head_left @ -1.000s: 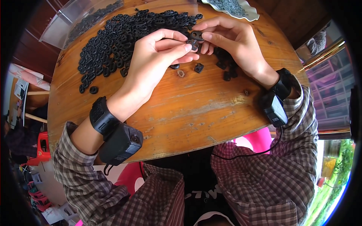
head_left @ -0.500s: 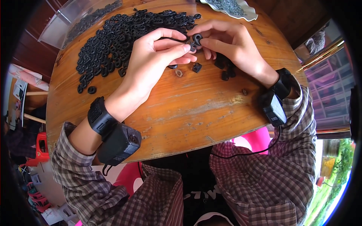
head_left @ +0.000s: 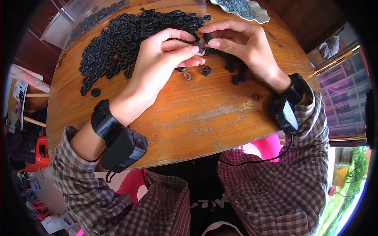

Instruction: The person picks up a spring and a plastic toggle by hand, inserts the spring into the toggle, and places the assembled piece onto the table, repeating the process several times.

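Observation:
Between thumb and fingers, my left hand (head_left: 167, 49) pinches a small black part with holes (head_left: 201, 48). Close beside it, my right hand (head_left: 246, 45) grips another small black piece (head_left: 207, 37) between thumb and forefinger; its shape is partly covered by the fingertips. Both hands are raised over the wooden table (head_left: 185, 122), in front of a large pile of black oval ring-shaped parts (head_left: 114, 47). Below the fingers lies a single black blocky piece (head_left: 206, 70). Several similar dark pieces (head_left: 235, 74) sit under and beside my right hand.
A clear plastic bin (head_left: 75, 23) with more black parts stands at the back left. At the far edge is a white wavy-rimmed dish (head_left: 262, 17) of small grey metal bits. A black cable (head_left: 252, 161) hangs from the right wrist device (head_left: 286, 114) past the table's front edge.
The piece in my right hand has turned, from its looped face showing to a solid dark side. My right fingers have shifted slightly; my left hand stays nearly still.

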Available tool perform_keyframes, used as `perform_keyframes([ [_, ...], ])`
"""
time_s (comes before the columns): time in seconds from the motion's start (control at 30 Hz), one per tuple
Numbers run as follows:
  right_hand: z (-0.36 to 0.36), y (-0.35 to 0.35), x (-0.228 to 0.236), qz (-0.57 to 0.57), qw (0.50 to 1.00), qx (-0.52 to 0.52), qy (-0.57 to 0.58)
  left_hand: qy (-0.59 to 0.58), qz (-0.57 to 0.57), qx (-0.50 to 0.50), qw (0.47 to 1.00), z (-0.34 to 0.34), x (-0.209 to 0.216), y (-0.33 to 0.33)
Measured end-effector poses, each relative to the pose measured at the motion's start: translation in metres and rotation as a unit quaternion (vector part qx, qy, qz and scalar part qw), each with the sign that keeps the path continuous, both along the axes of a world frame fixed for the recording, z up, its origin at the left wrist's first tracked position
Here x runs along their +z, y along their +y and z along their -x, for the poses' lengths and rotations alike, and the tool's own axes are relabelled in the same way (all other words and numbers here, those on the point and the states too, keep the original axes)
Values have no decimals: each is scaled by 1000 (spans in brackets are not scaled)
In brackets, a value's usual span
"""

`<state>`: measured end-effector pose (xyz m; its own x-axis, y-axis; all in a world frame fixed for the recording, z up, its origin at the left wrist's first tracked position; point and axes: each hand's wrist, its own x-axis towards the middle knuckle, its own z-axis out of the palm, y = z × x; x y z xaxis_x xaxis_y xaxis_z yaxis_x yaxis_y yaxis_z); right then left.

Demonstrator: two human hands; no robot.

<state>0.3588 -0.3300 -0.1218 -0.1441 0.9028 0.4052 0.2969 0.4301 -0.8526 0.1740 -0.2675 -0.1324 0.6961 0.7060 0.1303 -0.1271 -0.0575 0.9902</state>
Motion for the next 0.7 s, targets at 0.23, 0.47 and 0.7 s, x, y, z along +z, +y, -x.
perform_keyframes([
  [0.23,-4,3,-3,-22,1000,9,0,-21,1,9,1000,-1,0,-1],
  [0.47,-3,2,-2,11,997,2,71,-37,4,8,999,-1,1,0],
  [0.7,-3,2,-1,30,999,-23,24,-31,5,5,1000,1,1,0],
])
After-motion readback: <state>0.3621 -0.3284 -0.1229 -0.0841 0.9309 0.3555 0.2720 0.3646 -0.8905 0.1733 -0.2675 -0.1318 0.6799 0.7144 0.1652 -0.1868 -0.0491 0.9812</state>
